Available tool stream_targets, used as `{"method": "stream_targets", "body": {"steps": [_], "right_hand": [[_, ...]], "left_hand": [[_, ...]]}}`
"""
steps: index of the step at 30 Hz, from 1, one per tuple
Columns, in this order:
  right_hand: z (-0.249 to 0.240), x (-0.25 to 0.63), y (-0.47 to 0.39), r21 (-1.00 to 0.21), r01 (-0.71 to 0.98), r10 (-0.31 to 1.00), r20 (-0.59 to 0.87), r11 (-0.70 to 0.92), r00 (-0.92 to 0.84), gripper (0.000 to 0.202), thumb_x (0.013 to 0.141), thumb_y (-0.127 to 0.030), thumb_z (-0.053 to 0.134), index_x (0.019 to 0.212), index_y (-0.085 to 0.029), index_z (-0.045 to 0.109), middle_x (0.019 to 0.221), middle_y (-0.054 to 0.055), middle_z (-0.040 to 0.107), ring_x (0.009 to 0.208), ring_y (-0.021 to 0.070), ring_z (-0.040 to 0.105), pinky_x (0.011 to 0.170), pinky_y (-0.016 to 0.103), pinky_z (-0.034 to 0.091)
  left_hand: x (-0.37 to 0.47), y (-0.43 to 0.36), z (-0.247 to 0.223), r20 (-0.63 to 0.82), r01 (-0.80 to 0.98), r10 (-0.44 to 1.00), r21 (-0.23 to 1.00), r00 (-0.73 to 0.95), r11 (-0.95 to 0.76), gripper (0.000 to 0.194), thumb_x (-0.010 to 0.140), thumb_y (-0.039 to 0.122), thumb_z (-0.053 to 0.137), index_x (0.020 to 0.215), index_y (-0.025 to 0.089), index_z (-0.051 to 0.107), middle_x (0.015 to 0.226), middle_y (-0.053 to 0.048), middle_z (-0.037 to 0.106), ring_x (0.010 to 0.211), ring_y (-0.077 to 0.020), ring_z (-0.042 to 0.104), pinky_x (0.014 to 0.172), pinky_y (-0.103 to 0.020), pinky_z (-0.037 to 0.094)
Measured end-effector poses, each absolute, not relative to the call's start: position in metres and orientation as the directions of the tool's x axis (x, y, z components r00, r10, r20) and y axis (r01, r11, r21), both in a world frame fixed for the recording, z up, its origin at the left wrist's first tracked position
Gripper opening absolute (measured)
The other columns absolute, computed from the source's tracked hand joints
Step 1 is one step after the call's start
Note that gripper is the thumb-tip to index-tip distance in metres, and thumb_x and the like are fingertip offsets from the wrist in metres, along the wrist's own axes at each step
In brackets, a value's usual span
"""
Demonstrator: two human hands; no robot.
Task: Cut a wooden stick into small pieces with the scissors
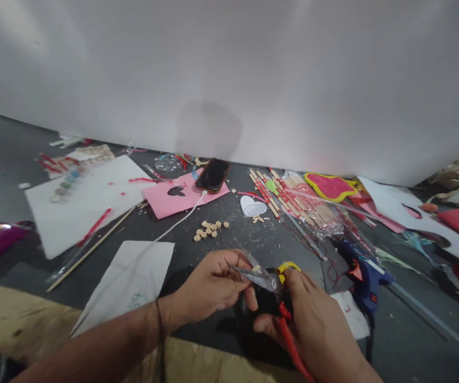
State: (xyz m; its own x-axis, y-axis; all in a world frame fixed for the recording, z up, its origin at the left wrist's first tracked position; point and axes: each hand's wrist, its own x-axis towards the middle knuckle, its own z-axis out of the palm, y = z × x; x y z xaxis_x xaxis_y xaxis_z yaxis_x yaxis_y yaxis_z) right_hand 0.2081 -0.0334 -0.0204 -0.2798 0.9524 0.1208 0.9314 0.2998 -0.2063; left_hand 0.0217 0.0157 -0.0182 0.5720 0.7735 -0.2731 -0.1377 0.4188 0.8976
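Steel scissors (273, 284), blades (255, 276) parted, my right hand (317, 314) curled round the handles (290, 340), could nip my left hand (209, 284), pinched nearly closed, apparently on a small pale piece (256, 268), if that slips.

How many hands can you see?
2. The left hand is at the blades of the scissors, and the right hand is on their yellow and red handles. No other hands show.

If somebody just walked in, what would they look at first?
Probably the open scissors with red and yellow handles, in the right hand at the front. Next, perhaps the pink shape edged in yellow, at the back right, and the blue glue gun nearer, on the right.
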Motion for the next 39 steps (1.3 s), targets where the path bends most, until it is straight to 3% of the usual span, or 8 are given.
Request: {"method": "stream_targets", "body": {"steps": [4,10,15,18,24,29,39], "right_hand": [[-0.026,0.212,-0.034,-0.153,0.940,0.950,0.121,0.303,-0.287,0.035,0.075,-0.043,0.059,0.094,-0.017,0.046,0.080,0.007,0.061,0.074,0.0236,0.061,0.062,0.032,0.046],[-0.029,0.212,-0.036,-0.128,0.947,0.953,0.122,0.293,-0.279,0.020,0.083,-0.039,0.048,0.085,-0.020,0.048,0.067,0.004,0.062,0.062,0.0204,0.061,0.053,0.027,0.041],[-0.024,0.207,-0.038,-0.291,0.925,0.967,0.002,0.245,-0.256,0.029,0.087,-0.048,0.040,0.081,-0.021,0.049,0.059,0.001,0.062,0.047,0.0158,0.058,0.044,0.023,0.033],[-0.022,0.207,-0.040,-0.344,0.912,0.966,-0.050,0.221,-0.253,0.030,0.087,-0.049,0.039,0.079,-0.022,0.049,0.055,0.000,0.060,0.044,0.0157,0.057,0.042,0.023,0.030],[-0.017,0.209,-0.042,-0.438,0.878,0.954,-0.127,0.193,-0.273,0.030,0.085,-0.049,0.039,0.079,-0.022,0.051,0.052,-0.002,0.059,0.041,0.0141,0.053,0.042,0.022,0.028],[-0.010,0.208,-0.041,-0.458,0.875,0.948,-0.179,0.157,-0.264,0.031,0.085,-0.050,0.038,0.072,-0.023,0.047,0.046,-0.005,0.051,0.038,0.0122,0.045,0.040,0.022,0.023],[0.002,0.205,-0.041,-0.535,0.839,0.926,-0.262,0.094,-0.271,0.033,0.085,-0.049,0.037,0.070,-0.022,0.048,0.052,-0.005,0.050,0.043,0.0096,0.039,0.040,0.020,0.021]], "left_hand": [[0.021,0.017,-0.020,-0.289,-0.162,0.722,0.859,0.629,0.486,0.021,0.070,0.030,0.065,0.075,0.014,0.052,0.053,-0.003,0.065,0.027,0.0004,0.026,0.030,-0.014,0.015],[0.025,0.013,-0.018,-0.255,-0.102,0.800,0.925,0.544,0.365,0.021,0.076,0.033,0.058,0.075,0.013,0.051,0.056,-0.003,0.064,0.029,-0.0010,0.031,0.031,-0.014,0.021],[0.026,0.010,-0.019,-0.151,0.080,0.901,0.988,0.407,0.129,0.017,0.079,0.027,0.053,0.073,0.012,0.056,0.059,-0.003,0.063,0.047,-0.0085,0.056,0.044,-0.016,0.038],[0.025,0.009,-0.020,-0.117,0.160,0.906,0.986,0.406,0.055,0.019,0.081,0.028,0.051,0.073,0.012,0.058,0.060,-0.004,0.063,0.055,-0.0135,0.062,0.049,-0.019,0.043],[0.023,0.006,-0.017,-0.047,0.243,0.917,0.968,0.397,-0.055,0.018,0.081,0.025,0.049,0.069,0.014,0.058,0.060,-0.003,0.065,0.052,-0.0129,0.062,0.047,-0.019,0.044],[0.025,0.006,-0.014,-0.033,0.257,0.924,0.964,0.382,-0.071,0.018,0.080,0.023,0.050,0.066,0.015,0.058,0.060,-0.003,0.066,0.054,-0.0129,0.063,0.048,-0.018,0.045],[0.022,0.007,-0.017,-0.030,0.239,0.916,0.968,0.399,-0.073,0.018,0.082,0.026,0.049,0.070,0.015,0.057,0.058,-0.002,0.067,0.047,-0.0105,0.059,0.043,-0.017,0.039]]}}
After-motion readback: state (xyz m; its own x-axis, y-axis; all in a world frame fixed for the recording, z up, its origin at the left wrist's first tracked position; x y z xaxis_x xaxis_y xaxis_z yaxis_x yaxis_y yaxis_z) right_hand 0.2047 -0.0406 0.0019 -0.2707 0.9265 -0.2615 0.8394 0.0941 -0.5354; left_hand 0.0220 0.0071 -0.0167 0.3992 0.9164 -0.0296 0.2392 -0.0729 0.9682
